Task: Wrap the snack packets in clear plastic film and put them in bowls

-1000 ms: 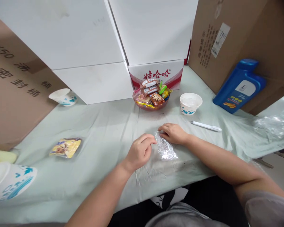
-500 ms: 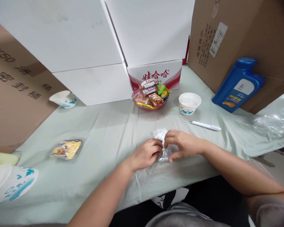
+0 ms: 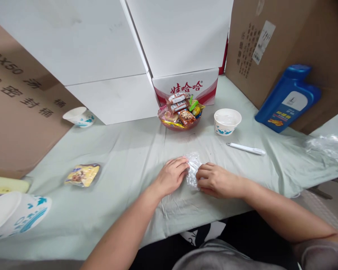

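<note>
We record a clear plastic bag (image 3: 193, 168), crumpled, lying on the pale green cloth of the desk (image 3: 124, 150) near the middle of its front edge, between our two hands. Our left hand (image 3: 172, 175) lies palm down with the fingers together, the fingertips touching the left side of the bag. Our right hand (image 3: 215, 180) rests on the cloth with the fingers curled, pinching the right side of the bag. Toward the back edge, at the middle, we list a bowl of wrapped snacks (image 3: 180, 114), standing just in front of a white box with red characters (image 3: 186, 86). Right of the bowl, one white paper cup with a blue pattern (image 3: 227, 121); in front of that cup, a white pen (image 3: 246, 149) lying flat. At the back right corner, a blue plastic bottle (image 3: 287, 99) leaning on a brown carton (image 3: 293, 41). Toward the left edge, a yellow snack packet (image 3: 83, 175) lying flat, well apart from the hands, and a second paper cup (image 3: 79, 116) tipped on its side at the back left.
</note>
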`<state>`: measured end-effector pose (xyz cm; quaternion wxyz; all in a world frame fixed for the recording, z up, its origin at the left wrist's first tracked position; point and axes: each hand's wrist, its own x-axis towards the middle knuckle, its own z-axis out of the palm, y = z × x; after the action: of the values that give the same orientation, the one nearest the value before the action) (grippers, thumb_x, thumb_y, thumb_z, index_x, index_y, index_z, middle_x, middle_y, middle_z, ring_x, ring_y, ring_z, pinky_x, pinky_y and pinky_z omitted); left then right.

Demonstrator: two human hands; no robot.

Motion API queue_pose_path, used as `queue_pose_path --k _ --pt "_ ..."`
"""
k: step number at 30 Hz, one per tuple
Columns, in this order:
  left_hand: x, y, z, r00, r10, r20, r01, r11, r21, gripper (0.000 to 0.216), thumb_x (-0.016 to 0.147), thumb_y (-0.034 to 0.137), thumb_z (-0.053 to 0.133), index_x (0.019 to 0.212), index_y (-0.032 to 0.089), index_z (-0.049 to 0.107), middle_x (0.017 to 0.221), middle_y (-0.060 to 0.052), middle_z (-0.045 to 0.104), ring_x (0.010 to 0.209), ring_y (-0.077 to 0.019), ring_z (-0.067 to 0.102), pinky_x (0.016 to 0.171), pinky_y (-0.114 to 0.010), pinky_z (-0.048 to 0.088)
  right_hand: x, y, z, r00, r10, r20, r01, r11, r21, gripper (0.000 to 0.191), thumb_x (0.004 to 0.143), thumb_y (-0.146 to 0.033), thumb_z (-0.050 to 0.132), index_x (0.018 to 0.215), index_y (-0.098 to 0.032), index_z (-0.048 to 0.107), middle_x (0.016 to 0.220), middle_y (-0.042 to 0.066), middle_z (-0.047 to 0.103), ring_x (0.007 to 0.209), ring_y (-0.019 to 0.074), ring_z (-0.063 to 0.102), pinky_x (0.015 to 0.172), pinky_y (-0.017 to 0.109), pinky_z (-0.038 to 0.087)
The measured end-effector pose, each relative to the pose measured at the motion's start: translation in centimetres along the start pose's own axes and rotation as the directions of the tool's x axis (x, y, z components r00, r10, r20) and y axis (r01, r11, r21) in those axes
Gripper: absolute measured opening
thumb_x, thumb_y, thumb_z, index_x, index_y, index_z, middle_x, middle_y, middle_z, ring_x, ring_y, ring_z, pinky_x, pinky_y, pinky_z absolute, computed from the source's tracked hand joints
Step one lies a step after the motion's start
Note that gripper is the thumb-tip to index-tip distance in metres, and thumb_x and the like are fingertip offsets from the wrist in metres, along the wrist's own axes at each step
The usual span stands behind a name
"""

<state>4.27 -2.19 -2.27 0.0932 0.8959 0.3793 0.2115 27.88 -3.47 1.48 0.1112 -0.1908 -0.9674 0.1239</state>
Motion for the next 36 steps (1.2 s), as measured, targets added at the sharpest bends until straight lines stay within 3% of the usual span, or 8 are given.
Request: queue_pose_path --k 4,7,11,15,21,27,30,36 --pt "-0.1 0.6 -0.3 0.987 0.146 0.063 -0.138 0.983 -0.117 0.036 0.084 0.001 0.047 0.109 0.019 0.064 0.125 -0.008 0.065 0.126 -0.0224 0.055 0.102 -0.043 0.048 -0.6 -0.6 -0.9 0.998 -0.026 -0.058 0.038 0.975 0.22 0.014 0.09 -0.015 0.05 0.093 -0.018 0.063 0.094 0.007 0.067 0.089 0.018 0.058 0.083 0.032 0.045" --pt "0.0 0.9 -0.5 0.978 0.19 0.086 -0.175 0.972 -0.158 0.036 0.079 -0.001 0.047 0.103 0.019 0.066 0.122 -0.008 0.066 0.125 -0.022 0.056 0.103 -0.041 0.048 -0.5 0.2 -0.9 0.979 0.158 -0.128 -0.107 0.935 0.338 0.015 0.092 -0.017 0.047 0.096 -0.017 0.061 0.089 0.006 0.067 0.078 0.0148 0.059 0.072 0.027 0.045" --pt "0.2 0.7 -0.5 0.98 0.178 0.094 -0.162 0.974 -0.162 0.027 0.084 0.004 0.047 0.093 0.019 0.068 0.111 -0.007 0.07 0.115 -0.0211 0.062 0.1 -0.041 0.05 0.4 2.2 0.5 0.833 0.518 -0.194 -0.475 0.85 0.229 0.016 0.094 -0.02 0.046 0.094 -0.017 0.062 0.089 0.006 0.068 0.076 0.0157 0.061 0.069 0.027 0.042" --pt "0.0 0.5 -0.3 0.981 0.185 0.057 -0.174 0.972 -0.158 0.028 0.085 0.006 0.048 0.101 0.019 0.067 0.111 -0.007 0.07 0.111 -0.0203 0.063 0.102 -0.041 0.05 1.3 3.0 1.9 0.777 0.611 -0.15 -0.617 0.787 0.011 0.02 0.097 -0.024 0.045 0.097 -0.016 0.063 0.095 0.008 0.07 0.08 0.0174 0.063 0.068 0.027 0.039" --pt "-0.2 1.4 -0.6 0.963 0.101 -0.252 -0.129 0.987 -0.097 0.033 0.084 0.003 0.042 0.101 0.019 0.066 0.106 -0.008 0.068 0.105 -0.0192 0.064 0.091 -0.038 0.055 1.8 2.1 2.8 0.791 0.589 -0.164 -0.612 0.769 -0.186 0.024 0.099 -0.025 0.041 0.096 -0.013 0.063 0.09 0.011 0.067 0.078 0.0202 0.063 0.065 0.03 0.037" --pt "0.2 1.8 -0.4 0.983 0.164 0.079 -0.159 0.985 -0.067 0.025 0.088 0.014 0.053 0.108 0.021 0.066 0.119 -0.008 0.066 0.12 -0.0241 0.058 0.102 -0.045 0.047 1.2 2.9 2.9 0.791 0.556 -0.257 -0.604 0.776 -0.182 0.021 0.096 -0.021 0.044 0.093 -0.014 0.064 0.091 0.012 0.066 0.085 0.0238 0.06 0.073 0.034 0.042" --pt "0.4 1.6 -0.3 0.981 0.147 0.124 -0.136 0.987 -0.09 0.025 0.088 0.014 0.054 0.109 0.021 0.066 0.121 -0.008 0.066 0.12 -0.0236 0.058 0.101 -0.044 0.047 0.6 3.5 2.5 0.775 0.482 -0.41 -0.568 0.815 -0.116 0.02 0.093 -0.015 0.046 0.099 -0.016 0.065 0.107 0.015 0.065 0.103 0.0272 0.058 0.087 0.04 0.044" --pt "0.4 1.2 -0.6 0.985 0.155 0.077 -0.144 0.98 -0.138 0.024 0.085 0.011 0.055 0.104 0.02 0.067 0.111 -0.006 0.071 0.114 -0.0212 0.063 0.101 -0.041 0.048 0.5 2.1 2.9 0.951 0.159 -0.264 -0.142 0.986 0.082 0.036 0.089 -0.026 0.059 0.123 -0.014 0.058 0.126 0.014 0.063 0.119 0.0246 0.057 0.1 0.041 0.047"
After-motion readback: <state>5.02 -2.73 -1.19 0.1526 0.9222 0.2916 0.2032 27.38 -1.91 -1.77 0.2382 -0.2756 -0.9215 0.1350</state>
